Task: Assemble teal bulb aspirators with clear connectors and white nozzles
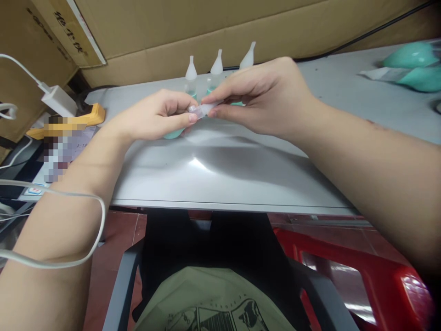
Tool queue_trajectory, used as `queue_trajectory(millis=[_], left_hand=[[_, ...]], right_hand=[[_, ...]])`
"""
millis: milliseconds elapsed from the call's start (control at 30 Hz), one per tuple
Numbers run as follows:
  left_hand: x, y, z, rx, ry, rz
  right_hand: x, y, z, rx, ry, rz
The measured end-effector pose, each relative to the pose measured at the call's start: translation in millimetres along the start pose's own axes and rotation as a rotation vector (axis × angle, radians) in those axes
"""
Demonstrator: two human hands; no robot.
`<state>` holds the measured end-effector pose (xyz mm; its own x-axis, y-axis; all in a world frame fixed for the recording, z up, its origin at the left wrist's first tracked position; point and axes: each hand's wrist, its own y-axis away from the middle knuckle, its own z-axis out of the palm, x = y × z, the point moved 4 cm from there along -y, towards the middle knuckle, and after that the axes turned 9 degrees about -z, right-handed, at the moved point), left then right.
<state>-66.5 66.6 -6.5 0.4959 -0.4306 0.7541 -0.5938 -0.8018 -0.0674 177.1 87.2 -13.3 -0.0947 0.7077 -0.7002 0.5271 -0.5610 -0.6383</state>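
Note:
My left hand [161,112] is closed around a bulb-type nasal aspirator [174,134], whose teal bulb shows below my fingers. Its clear neck points right, toward my other hand. Between the thumb and fingertips of my right hand [255,96] is a translucent white tip [206,109], held against that neck. Whether the tip is fully seated on the neck I cannot tell. Behind my hands stand three similar aspirators with white tips upward: a left one [191,71], a middle one [217,66] and a right one [248,56], partly hidden by my right hand.
Teal bulbs [409,56] lie at the far right of the grey table [213,184]. At left are a yellow power strip [94,115], a white charger [60,101] and a white cable [99,216] crossing before my left forearm. Cardboard [155,27] lines the back. A red stool [344,257] is below right.

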Motion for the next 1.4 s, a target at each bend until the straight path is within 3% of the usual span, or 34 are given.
queue_trajectory(millis=[167, 300, 533, 767, 1000, 1400], left_hand=[[-2, 0, -2.3, 0.026, 0.032, -0.012], [0, 0, -0.7, -0.023, 0.014, -0.013], [5, 2, 3.0, -0.045, 0.073, -0.048], [7, 2, 4.3, -0.115, 0.144, -0.076], [5, 1, 3.5, -0.147, 0.143, -0.080], [10, 4, 4.4, 0.002, 0.008, -0.033]], right_hand=[[6, -4, -3, 0.041, 0.119, -0.071], [12, -4, -4, 0.011, 0.164, -0.122], [-3, 1, -3, -0.055, 0.151, -0.076], [7, -3, -5, -0.078, 0.077, -0.035], [9, 0, -4, -0.081, 0.123, -0.115], [13, 7, -9, -0.131, 0.362, -0.269]])
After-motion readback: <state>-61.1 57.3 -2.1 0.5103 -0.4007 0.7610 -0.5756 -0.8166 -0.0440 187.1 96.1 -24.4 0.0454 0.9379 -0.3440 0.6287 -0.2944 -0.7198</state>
